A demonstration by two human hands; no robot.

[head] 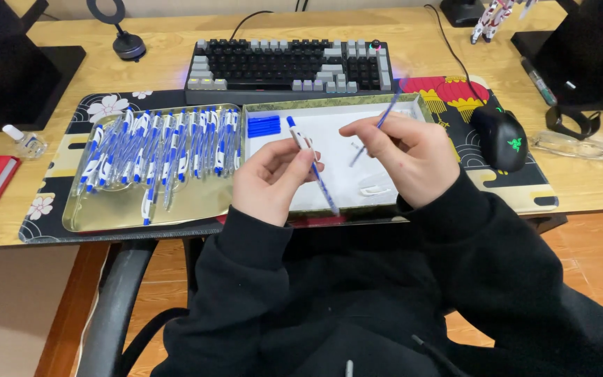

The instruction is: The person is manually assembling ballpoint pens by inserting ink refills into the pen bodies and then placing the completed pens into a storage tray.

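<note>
The left hand [271,183] is curled, its fingers closed around a slim pen barrel of clear plastic with a white grip and blue ends [310,163]. The barrel's long axis runs on a slant: its blue upper tip points up toward the grey-and-black keyboard [289,68], and its lower blue end points down toward the person's black sleeve, crossing the near edge of the shallow metal tray lined with white paper [399,105].

The right hand [405,155] hovers over that white-lined tray, thumb and fingertips pinched together on a thin blue ink refill [382,120]. The refill also lies on a diagonal, its upper end reaching toward the tray's far right corner and its lower end dipping toward the tray's middle. The two hands are near each other but apart.

Inside the tray, a small stack of short blue plastic parts [264,126] sits in the far left corner. Just left of the tray lies a second golden metal tray [106,213] holding a row of many finished blue-and-white pens [158,146]. Right of the white-lined tray, a black computer mouse with a green mark [500,137] rests on a patterned desk mat [535,192] covering the wooden tabletop [594,181].
</note>
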